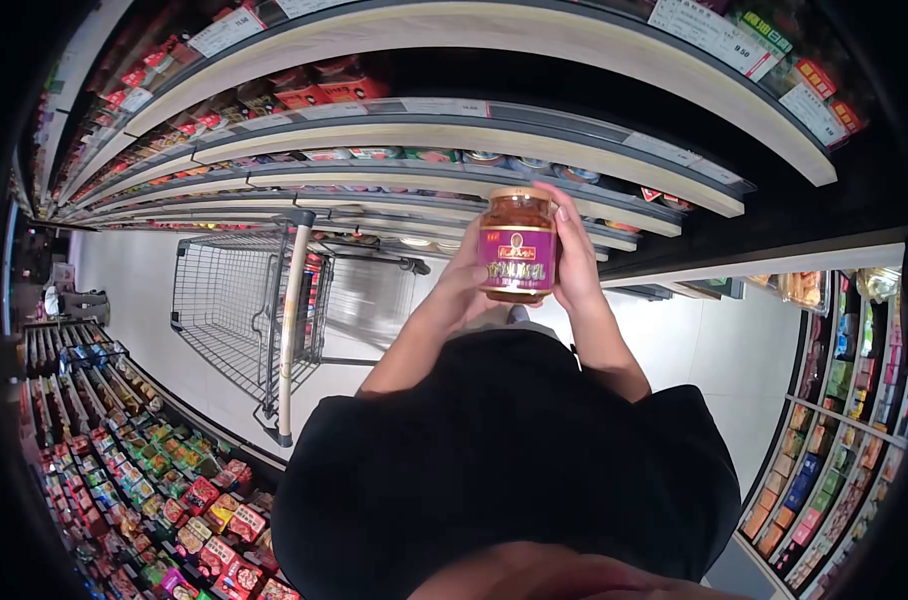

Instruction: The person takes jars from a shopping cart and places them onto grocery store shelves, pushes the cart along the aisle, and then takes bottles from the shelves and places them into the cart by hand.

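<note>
A glass jar (518,245) with a gold lid and a purple label stands upright between my two hands, in front of the shelves. My left hand (462,285) is closed round the jar's left side, its fingers partly hidden behind the glass. On the right side my right hand (577,255) grips the jar, with fingers reaching up near the lid. The label faces me. Reddish-brown contents show through the glass above the label.
A wire shopping cart (239,310) with a pale handle stands on the floor at left. Long shelves (374,130) with jars and price tags curve across the top. Packaged goods (214,520) fill racks at lower left, and another stocked shelf (824,480) is at right.
</note>
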### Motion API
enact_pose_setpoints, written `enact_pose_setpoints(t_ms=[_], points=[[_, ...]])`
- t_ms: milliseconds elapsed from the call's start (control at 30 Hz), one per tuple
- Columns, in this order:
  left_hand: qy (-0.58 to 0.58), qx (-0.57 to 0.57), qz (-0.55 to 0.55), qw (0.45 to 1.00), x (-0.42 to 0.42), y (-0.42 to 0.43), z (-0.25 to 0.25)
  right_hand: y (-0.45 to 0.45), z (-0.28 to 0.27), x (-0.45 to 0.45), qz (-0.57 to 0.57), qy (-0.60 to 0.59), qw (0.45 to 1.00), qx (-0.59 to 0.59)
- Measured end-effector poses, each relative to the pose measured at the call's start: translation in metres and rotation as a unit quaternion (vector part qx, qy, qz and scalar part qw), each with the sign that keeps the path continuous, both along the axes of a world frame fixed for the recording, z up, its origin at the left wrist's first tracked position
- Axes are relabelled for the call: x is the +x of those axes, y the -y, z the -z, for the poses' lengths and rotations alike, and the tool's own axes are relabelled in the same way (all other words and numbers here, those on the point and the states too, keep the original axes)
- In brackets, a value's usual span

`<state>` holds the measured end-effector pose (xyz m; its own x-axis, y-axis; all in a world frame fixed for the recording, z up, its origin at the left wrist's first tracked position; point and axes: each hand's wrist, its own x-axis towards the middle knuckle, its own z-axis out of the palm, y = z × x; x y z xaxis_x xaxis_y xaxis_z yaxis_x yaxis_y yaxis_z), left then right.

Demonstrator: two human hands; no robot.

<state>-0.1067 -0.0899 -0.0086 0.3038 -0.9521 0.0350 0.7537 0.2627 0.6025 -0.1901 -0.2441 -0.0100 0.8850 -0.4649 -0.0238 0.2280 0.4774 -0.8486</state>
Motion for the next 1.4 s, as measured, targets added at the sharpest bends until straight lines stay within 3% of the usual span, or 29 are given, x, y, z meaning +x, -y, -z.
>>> enact_pose_setpoints(t_ms=[133,200,400,533,600,667,800,967,1133,1400], points=[[0.024,0.003,-0.031,0.999,0.018,-0.009,-0.005,-0.015,-0.002,0.014,0.010,0.026,0.998,-0.055],[0.029,0.079,-0.034,0.996,0.032,-0.023,-0.017,-0.029,-0.003,0.027,0.005,0.033,0.997,-0.063],[0.079,0.044,-0.052,0.995,0.082,-0.078,-0.012,-0.087,-0.006,0.081,0.008,0.052,0.995,-0.079],[0.167,0.027,-0.092,0.981,0.118,-0.111,0.000,-0.122,0.001,0.117,0.025,0.074,0.989,-0.128],[0.283,0.050,-0.119,0.950,0.129,-0.124,-0.004,-0.135,0.002,0.128,0.039,0.066,0.987,-0.142],[0.281,0.057,-0.109,0.952,0.133,-0.132,-0.008,-0.146,-0.008,0.133,0.077,0.011,0.971,-0.225],[0.315,0.055,-0.113,0.941,0.146,-0.142,-0.015,-0.162,-0.031,0.141,0.069,0.006,0.969,-0.238],[0.287,0.041,-0.089,0.953,0.159,-0.147,-0.025,-0.166,-0.032,0.152,0.085,0.001,0.963,-0.256],[0.246,0.026,-0.045,0.968,0.172,-0.153,-0.016,-0.166,-0.028,0.159,0.071,0.018,0.987,-0.144],[0.202,0.039,-0.046,0.977,0.171,-0.152,-0.003,-0.168,-0.025,0.161,0.050,-0.001,0.992,-0.114]])
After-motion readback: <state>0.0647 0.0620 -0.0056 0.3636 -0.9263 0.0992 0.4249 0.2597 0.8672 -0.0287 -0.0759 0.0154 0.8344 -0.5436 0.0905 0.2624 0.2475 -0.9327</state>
